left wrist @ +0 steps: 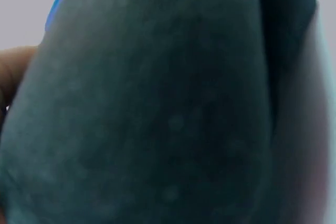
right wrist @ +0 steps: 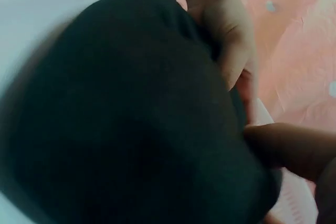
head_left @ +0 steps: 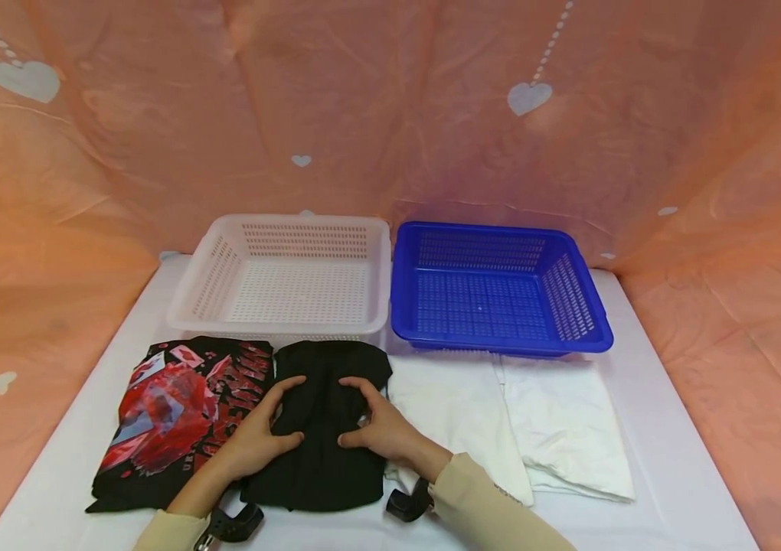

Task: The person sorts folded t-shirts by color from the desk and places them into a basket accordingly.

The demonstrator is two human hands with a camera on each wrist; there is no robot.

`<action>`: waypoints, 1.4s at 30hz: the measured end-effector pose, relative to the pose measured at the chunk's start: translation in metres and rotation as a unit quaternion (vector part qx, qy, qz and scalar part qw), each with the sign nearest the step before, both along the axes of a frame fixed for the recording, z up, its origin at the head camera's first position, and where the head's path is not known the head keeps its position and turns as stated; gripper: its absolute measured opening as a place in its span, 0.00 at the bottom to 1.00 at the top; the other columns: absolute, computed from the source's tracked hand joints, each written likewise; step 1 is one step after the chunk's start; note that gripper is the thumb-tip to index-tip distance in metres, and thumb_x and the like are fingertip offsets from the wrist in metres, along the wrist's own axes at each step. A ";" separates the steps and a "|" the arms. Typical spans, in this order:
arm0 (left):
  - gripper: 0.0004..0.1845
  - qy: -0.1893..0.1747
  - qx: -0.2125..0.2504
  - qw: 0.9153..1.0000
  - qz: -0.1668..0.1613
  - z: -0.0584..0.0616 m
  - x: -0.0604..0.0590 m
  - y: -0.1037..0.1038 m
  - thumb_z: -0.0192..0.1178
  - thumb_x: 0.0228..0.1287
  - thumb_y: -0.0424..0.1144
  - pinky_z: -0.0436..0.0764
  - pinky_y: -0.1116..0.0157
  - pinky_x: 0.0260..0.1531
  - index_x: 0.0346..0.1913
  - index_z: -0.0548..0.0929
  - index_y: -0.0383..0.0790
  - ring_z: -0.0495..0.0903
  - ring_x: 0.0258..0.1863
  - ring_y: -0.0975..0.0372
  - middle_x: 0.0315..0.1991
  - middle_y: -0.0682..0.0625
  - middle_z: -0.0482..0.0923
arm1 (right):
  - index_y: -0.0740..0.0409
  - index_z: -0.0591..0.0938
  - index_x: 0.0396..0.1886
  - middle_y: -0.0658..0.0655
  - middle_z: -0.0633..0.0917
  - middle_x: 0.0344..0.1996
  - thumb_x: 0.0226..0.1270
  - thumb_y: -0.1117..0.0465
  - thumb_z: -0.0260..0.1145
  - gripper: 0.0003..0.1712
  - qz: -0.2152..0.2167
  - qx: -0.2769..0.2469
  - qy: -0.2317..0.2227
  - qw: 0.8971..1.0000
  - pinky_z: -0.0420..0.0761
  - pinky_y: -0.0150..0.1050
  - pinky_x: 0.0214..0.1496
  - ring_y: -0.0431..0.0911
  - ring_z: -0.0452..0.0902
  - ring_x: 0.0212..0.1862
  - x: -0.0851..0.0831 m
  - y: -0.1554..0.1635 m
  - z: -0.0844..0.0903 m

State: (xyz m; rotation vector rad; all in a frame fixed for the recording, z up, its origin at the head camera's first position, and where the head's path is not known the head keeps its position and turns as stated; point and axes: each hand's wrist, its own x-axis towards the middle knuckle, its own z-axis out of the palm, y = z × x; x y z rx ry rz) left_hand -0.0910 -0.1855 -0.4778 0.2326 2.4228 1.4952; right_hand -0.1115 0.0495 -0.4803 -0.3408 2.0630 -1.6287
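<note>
black folded cloth garment (head_left: 325, 425) on the white counter (head_left: 652, 428), between printed black shirt (head_left: 177, 409) and white folded cloth (head_left: 455, 417) | step, i judge: gathering it for lifting | my left hand (head_left: 259, 436) and right hand (head_left: 377, 425) grasp its middle, fingers curled over, thumbs beneath | next: lift evenly, keeping the fold

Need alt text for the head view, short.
Two hands, left hand and right hand, grip a folded black garment on a white table. A black printed shirt lies to its left, two white garments to its right; behind stand a white basket and a blue basket.
</note>
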 end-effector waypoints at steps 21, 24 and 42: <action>0.36 0.136 0.075 0.988 -0.007 0.046 0.026 -0.005 0.66 0.55 0.25 0.83 0.67 0.39 0.67 0.67 0.46 0.81 0.44 0.68 0.55 0.43 0.74 | 0.43 0.66 0.70 0.57 0.73 0.62 0.53 0.69 0.70 0.44 0.082 -0.056 0.168 0.981 0.81 0.33 0.37 0.38 0.75 0.38 0.021 0.023 0.045; 0.36 0.175 0.087 0.981 -0.005 0.064 0.023 -0.006 0.65 0.54 0.22 0.83 0.66 0.37 0.67 0.67 0.42 0.82 0.41 0.67 0.52 0.46 0.74 | 0.44 0.62 0.71 0.60 0.71 0.62 0.52 0.70 0.70 0.48 0.104 -0.068 0.173 0.977 0.84 0.36 0.31 0.39 0.77 0.38 0.014 0.024 0.063; 0.38 0.268 -0.004 0.962 0.040 0.146 -0.098 -0.033 0.64 0.59 0.29 0.78 0.72 0.41 0.71 0.64 0.51 0.77 0.47 0.63 0.69 0.47 0.61 | 0.42 0.53 0.75 0.54 0.63 0.69 0.52 0.73 0.68 0.54 0.064 0.010 0.323 0.944 0.81 0.42 0.49 0.51 0.76 0.48 -0.110 -0.016 0.142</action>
